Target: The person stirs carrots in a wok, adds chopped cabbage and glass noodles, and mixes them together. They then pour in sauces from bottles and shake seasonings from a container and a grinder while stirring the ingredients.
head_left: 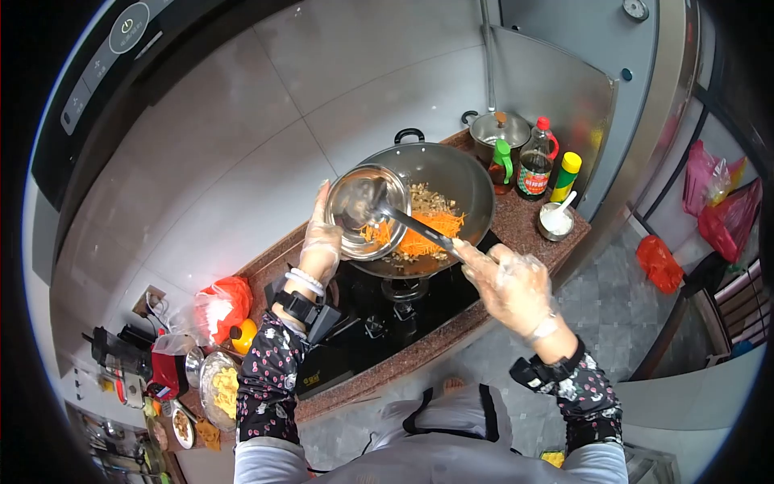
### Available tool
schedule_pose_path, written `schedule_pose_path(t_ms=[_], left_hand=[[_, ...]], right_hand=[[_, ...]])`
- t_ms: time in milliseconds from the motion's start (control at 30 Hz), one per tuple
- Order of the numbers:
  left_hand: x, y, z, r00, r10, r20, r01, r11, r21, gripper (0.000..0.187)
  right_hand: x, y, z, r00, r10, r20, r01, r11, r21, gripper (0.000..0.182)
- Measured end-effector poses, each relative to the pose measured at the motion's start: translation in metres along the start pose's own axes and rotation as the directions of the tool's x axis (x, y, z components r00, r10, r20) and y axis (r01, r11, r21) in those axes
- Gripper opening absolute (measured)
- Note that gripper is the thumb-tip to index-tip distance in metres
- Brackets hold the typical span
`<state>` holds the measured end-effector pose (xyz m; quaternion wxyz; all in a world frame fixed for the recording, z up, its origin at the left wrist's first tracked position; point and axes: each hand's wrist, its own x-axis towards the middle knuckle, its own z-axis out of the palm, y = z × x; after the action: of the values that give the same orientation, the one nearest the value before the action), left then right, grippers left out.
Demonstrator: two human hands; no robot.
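A steel bowl (345, 194) is tilted over the wok (472, 181), its rim held by my left hand (322, 238) in a clear glove. My right hand (512, 286), also gloved, grips the black handle of a spatula (423, 230). The spatula's head reaches into the bowl, where some orange shreds lie near the lower side. Inside the wok, shredded carrot (431, 234) lies beside chopped brown pieces (431, 200). The wok sits on the black stove (363, 335).
Right of the wok stand a lidded pot (488, 129), a green-topped bottle (501, 165), a sauce bottle (534, 165), a yellow container (566, 177) and a small bowl with a white spoon (556, 222). At left are a red bag (226, 306) and a bowl of yellow food (222, 387).
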<state>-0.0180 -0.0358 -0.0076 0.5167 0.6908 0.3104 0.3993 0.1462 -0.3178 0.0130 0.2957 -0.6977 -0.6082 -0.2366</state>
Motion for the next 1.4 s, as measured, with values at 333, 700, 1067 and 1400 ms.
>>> schedule_pose_path(t_ms=[333, 700, 1067, 1400], left_hand=[[0.009, 0.011, 0.010, 0.875, 0.461, 0.145, -0.457, 0.689, 0.563, 0.083], [0.023, 0.002, 0.013, 0.830, 0.524, 0.188, -0.557, 0.784, 0.273, 0.085], [0.022, -0.001, 0.004, 0.737, 0.619, 0.272, -0.676, 0.690, 0.258, 0.093], [0.024, -0.003, 0.004, 0.835, 0.540, -0.104, -0.527, 0.840, 0.132, 0.090]], right_hand=[[-0.010, 0.002, 0.003, 0.999, 0.039, 0.035, -0.038, 0.999, -0.027, 0.042], [0.001, 0.011, -0.012, 0.986, 0.040, 0.160, -0.031, 0.998, -0.055, 0.034], [0.007, 0.044, -0.016, 0.987, 0.094, 0.132, -0.116, 0.978, 0.172, 0.034], [0.007, 0.042, -0.039, 0.980, 0.038, 0.194, -0.040, 0.999, 0.007, 0.025]])
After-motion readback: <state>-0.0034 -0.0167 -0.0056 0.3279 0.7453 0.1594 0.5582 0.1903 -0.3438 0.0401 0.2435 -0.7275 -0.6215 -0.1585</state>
